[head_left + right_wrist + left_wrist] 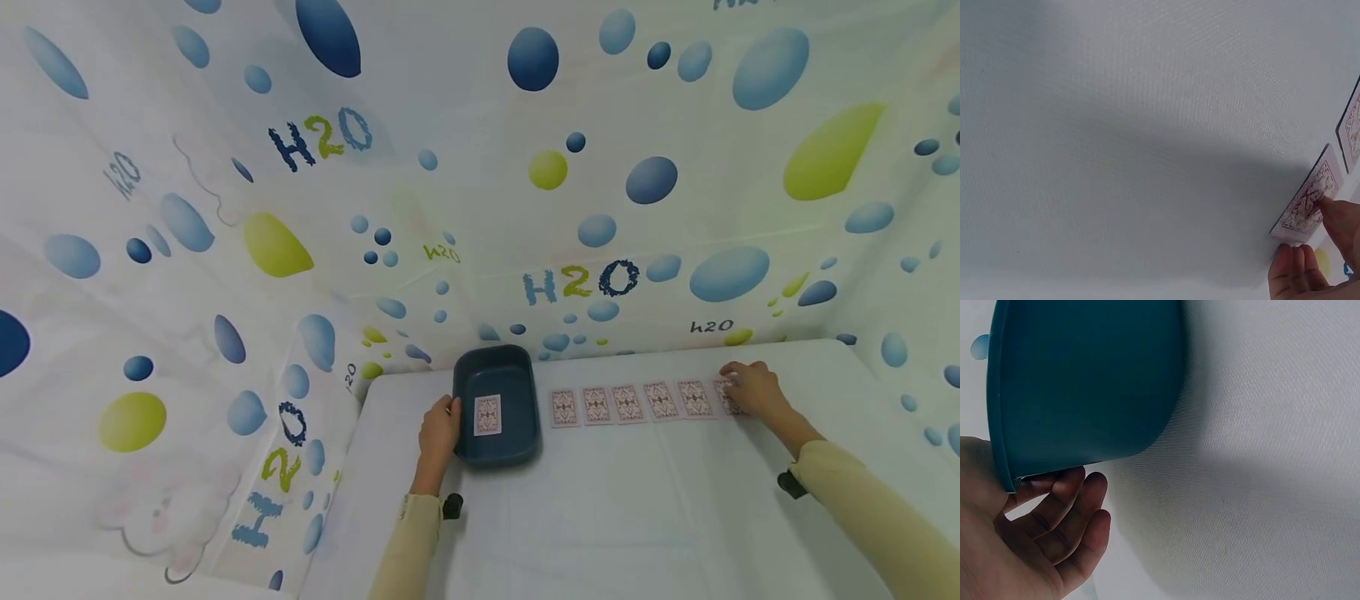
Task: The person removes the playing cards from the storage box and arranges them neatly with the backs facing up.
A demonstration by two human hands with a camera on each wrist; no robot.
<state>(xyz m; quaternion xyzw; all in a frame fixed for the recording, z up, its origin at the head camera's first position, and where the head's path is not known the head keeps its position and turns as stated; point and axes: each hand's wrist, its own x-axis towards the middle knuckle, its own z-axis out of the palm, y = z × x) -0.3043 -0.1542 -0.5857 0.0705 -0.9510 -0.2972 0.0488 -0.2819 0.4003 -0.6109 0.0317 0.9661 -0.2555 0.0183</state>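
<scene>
A dark blue-green plastic tray (pixel 519 450) stands on the white-covered table, with one face-down playing card (pixel 487 415) lying inside. My left hand (pixel 438 429) grips the tray's left side; in the left wrist view its fingers (pixel 1085 494) curl up beneath the rim. To the right of the tray runs a row of several face-down cards (pixel 628 403) with red-patterned backs. At the row's far right end, my right hand (pixel 753 390) holds the last card (pixel 1311 199), its thumb on the patterned back and its fingers at the near short edge. The hand partly covers that card in the head view.
A white cloth (pixel 600 517) covers the table. Behind and beside it hang white sheets (pixel 480 208) printed with blue and green drops and "H2O" lettering. The tray stands close to the row's left end.
</scene>
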